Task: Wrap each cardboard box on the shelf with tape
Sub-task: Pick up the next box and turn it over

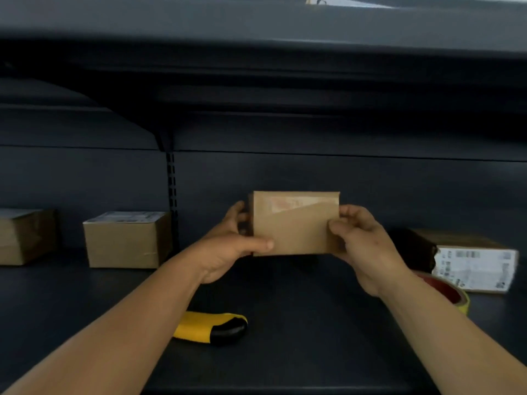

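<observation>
A small brown cardboard box (296, 223) is held up above the dark shelf (299, 323), its broad face toward me with a strip of clear tape across the top. My left hand (228, 246) grips its left edge, thumb on the front face. My right hand (362, 240) grips its right edge, thumb pressed on the front. A tape roll (453, 292) with a red core and yellow rim lies on the shelf behind my right wrist, partly hidden.
A yellow and black utility knife (214, 327) lies near the shelf front under my left forearm. Two cardboard boxes (125, 240) (22, 238) stand at the left. A box with a white label (473, 266) sits at the right. Another shelf board (256, 24) hangs overhead.
</observation>
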A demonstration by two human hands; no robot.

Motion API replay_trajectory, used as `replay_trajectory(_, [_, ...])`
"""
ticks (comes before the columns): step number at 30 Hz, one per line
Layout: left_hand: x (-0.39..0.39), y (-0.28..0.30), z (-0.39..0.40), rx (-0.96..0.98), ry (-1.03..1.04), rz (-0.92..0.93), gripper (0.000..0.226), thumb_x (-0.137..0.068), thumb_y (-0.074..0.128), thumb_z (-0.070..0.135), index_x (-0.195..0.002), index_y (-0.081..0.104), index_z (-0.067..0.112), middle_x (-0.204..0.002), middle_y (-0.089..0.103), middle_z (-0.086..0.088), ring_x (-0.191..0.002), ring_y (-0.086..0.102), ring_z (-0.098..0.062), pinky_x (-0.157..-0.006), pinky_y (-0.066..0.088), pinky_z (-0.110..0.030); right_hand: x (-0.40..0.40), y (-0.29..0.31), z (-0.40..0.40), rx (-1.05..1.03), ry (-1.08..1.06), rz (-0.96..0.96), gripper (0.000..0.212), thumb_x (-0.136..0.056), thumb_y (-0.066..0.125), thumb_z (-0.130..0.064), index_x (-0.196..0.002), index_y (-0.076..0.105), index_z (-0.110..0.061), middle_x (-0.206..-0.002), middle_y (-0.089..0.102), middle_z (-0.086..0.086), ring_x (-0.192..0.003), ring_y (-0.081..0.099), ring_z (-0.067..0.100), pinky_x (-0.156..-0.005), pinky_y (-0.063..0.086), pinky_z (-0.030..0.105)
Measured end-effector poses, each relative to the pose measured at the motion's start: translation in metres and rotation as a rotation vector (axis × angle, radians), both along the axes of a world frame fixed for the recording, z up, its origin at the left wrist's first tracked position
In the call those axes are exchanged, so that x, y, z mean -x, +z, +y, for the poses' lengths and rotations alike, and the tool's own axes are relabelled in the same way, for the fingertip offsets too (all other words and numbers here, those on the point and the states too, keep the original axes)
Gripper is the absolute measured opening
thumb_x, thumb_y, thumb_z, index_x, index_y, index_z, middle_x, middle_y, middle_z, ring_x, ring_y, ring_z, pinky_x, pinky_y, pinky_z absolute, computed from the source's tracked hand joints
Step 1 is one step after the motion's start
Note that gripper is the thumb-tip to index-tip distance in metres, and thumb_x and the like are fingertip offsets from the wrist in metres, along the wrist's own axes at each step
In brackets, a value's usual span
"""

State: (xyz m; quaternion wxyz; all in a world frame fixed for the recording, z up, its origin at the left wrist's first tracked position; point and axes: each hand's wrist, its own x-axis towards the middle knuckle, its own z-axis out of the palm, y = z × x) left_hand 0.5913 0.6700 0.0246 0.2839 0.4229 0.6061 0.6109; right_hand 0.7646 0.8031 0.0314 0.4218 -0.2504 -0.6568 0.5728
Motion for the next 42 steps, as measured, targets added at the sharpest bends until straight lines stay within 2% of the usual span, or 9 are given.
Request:
replay_trajectory(5, [-0.007,0.000,-0.012,0.088,0.119,0.498,0.115,-0.068,0.082,0.012,-0.144,0.003,0.046,-0.133,0.019,0.017,-0.123,0.032,-0.007,-0.099,0.033,-0.022,-0.002,-0.003,-0.001,0.203,0.151,0.065,0.041,-0.090,0.046,-0.056,-0.118,0.053,-0.027,-0.117,0.060,-0.001,-0.107,0.058,0.018,-0.095,0.049,0.045])
replay_trajectory(12, [-0.011,-0.015,-0.016,-0.134,0.229,0.832,0.099,-0.069,0.083,0.018,-0.133,0.014,0.049,-0.127,0.026,0.022,-0.116,0.037,0.012,-0.096,0.038,-0.011,-0.004,-0.015,0.001,0.167,0.179,0.088,0.033,-0.090,0.049,-0.049,-0.105,0.061,-0.022,-0.109,0.068,0.003,-0.100,0.065,0.018,-0.092,0.051,0.043])
replay_trajectory(17, [-0.015,-0.025,-0.016,-0.144,0.246,1.061,0.104,-0.065,0.086,0.027,-0.127,0.008,0.056,-0.135,0.010,0.028,-0.119,0.025,0.022,-0.089,0.036,-0.001,-0.004,-0.020,-0.001,0.219,0.310,0.078,0.067,-0.066,0.058,-0.070,-0.120,0.057,-0.029,-0.112,0.069,0.000,-0.101,0.067,0.019,-0.082,0.056,0.042])
replay_trajectory(19, [-0.016,-0.024,-0.017,-0.087,0.178,1.023,0.107,-0.059,0.087,0.038,-0.127,0.007,0.056,-0.138,-0.003,0.030,-0.121,0.009,0.029,-0.094,0.029,0.001,-0.006,-0.019,-0.002,0.219,0.343,0.094,0.069,-0.066,0.058,-0.070,-0.123,0.055,-0.031,-0.113,0.069,0.000,-0.101,0.068,0.019,-0.077,0.057,0.039])
replay_trajectory(21, [-0.020,-0.019,-0.020,-0.056,0.046,0.767,0.103,-0.052,0.082,0.059,-0.127,0.012,0.063,-0.146,-0.005,0.027,-0.133,0.009,0.015,-0.110,0.027,-0.016,-0.008,-0.018,-0.002,0.159,0.338,0.119,0.061,-0.072,0.055,-0.065,-0.122,0.055,-0.032,-0.114,0.068,-0.001,-0.101,0.067,0.017,-0.075,0.056,0.034])
replay_trajectory(24, [-0.025,-0.017,-0.023,-0.062,-0.067,0.507,0.102,-0.048,0.069,0.080,-0.134,0.017,0.059,-0.148,0.023,0.018,-0.133,0.033,0.004,-0.109,0.038,-0.029,-0.010,-0.019,-0.001,0.018,0.304,0.169,0.053,-0.074,0.055,-0.068,-0.116,0.057,-0.035,-0.113,0.067,-0.004,-0.103,0.064,0.015,-0.078,0.053,0.032])
replay_trajectory(28, [-0.022,-0.020,-0.022,-0.068,0.080,0.589,0.109,-0.056,0.081,0.049,-0.131,0.004,0.066,-0.137,0.025,0.032,-0.122,0.036,0.015,-0.103,0.039,-0.022,-0.010,-0.020,0.001,-0.057,0.290,0.171,0.061,-0.069,0.052,-0.074,-0.111,0.061,-0.030,-0.110,0.068,-0.004,-0.103,0.064,0.016,-0.086,0.052,0.039])
replay_trajectory(32, [-0.018,-0.023,-0.023,-0.044,0.117,0.680,0.122,-0.064,0.087,0.028,-0.131,-0.007,0.067,-0.138,0.016,0.036,-0.127,0.024,0.017,-0.099,0.029,-0.013,-0.006,-0.022,0.004,-0.004,0.263,0.158,0.040,-0.072,0.067,-0.056,-0.103,0.060,-0.032,-0.115,0.064,0.002,-0.098,0.060,0.019,-0.081,0.049,0.040])
replay_trajectory(42, [-0.024,-0.022,-0.023,0.008,0.136,0.803,0.114,-0.067,0.085,0.025,-0.134,0.002,0.065,-0.137,0.001,0.043,-0.127,0.017,0.016,-0.105,0.023,-0.015,-0.003,-0.026,0.008,0.012,0.211,0.164,0.024,-0.087,0.058,-0.016,-0.107,0.058,-0.029,-0.113,0.062,-0.002,-0.093,0.059,0.015,-0.072,0.046,0.033])
